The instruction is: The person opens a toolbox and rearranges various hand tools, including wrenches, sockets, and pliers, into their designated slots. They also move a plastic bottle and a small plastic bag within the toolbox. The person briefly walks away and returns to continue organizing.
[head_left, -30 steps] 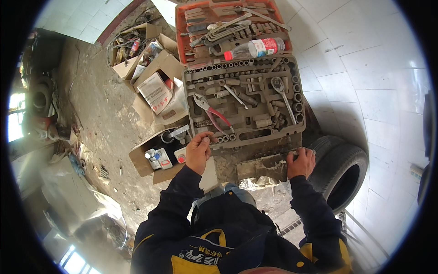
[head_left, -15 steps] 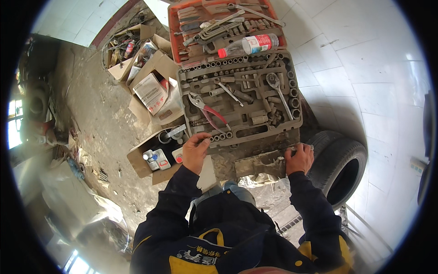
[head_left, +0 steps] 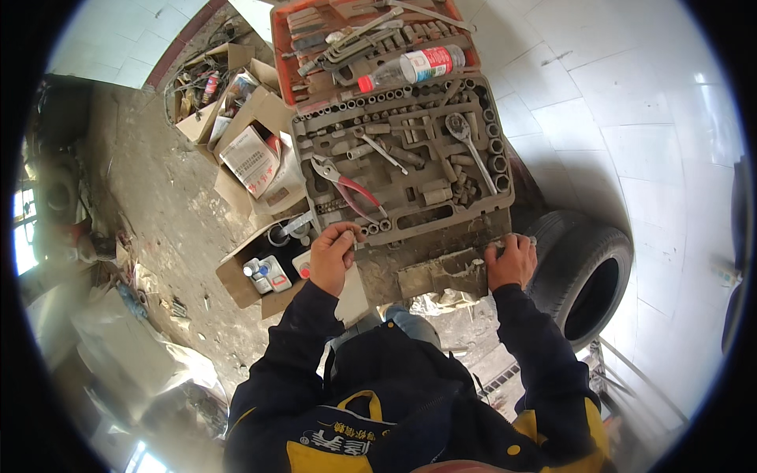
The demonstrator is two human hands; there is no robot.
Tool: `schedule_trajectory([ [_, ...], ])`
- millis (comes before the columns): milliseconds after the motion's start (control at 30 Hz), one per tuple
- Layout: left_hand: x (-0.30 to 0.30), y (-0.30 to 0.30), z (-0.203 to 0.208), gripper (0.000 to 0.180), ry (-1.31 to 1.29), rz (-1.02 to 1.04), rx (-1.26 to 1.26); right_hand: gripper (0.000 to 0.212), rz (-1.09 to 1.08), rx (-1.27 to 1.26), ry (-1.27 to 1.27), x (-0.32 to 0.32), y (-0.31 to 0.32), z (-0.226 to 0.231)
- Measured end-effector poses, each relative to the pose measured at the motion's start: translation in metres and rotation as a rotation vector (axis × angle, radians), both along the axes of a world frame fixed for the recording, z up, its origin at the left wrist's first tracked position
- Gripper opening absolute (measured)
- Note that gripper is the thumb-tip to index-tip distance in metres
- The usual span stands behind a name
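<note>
My left hand (head_left: 334, 257) is at the near left corner of the open socket set case (head_left: 426, 231), fingers curled and fingertips together beside a row of sockets (head_left: 378, 228). Whatever the pinch may hold is too small to make out. Red-handled slip-joint pliers (head_left: 356, 188) lie across the case just beyond this hand. My right hand (head_left: 512, 262) is closed at the right end of the dirty bench edge, by a flat, grimy piece (head_left: 445, 273); its curled fingers hide anything in them. A ratchet wrench (head_left: 471, 151) lies at the case's right side.
A plastic bottle (head_left: 414, 68) with a red cap rests on the case's orange lid (head_left: 284, 59). Cardboard boxes (head_left: 264, 118) stand to the left, and one holds white bottles (head_left: 268, 276). Two tyres (head_left: 595, 284) lean by the white tiled wall (head_left: 631, 142) at right.
The whole view has shifted a little, so the case sits higher and further left. My left hand's fingers have curled in more, near the case corner. My right hand stays at the bench edge.
</note>
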State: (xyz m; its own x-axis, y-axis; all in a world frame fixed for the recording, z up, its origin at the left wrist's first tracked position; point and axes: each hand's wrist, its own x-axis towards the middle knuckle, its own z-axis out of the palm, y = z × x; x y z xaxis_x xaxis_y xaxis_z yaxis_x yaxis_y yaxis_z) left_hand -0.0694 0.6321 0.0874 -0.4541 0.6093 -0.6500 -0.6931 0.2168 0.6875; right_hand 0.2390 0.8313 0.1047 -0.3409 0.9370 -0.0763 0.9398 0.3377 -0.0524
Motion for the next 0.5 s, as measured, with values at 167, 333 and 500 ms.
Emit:
schedule_trajectory([
  [167, -0.002, -0.002, 0.0, 0.021, -0.031, 0.034, 0.025, 0.03, -0.005, -0.008, -0.014, -0.001, 0.001, -0.003],
  [333, -0.001, -0.007, -0.001, 0.014, -0.024, 0.046, 0.032, 0.029, -0.01, -0.009, -0.014, -0.001, 0.001, -0.004],
  [500, 0.001, -0.01, -0.003, 0.014, -0.012, 0.079, 0.03, 0.028, -0.005, -0.002, -0.02, 0.0, 0.0, -0.006],
])
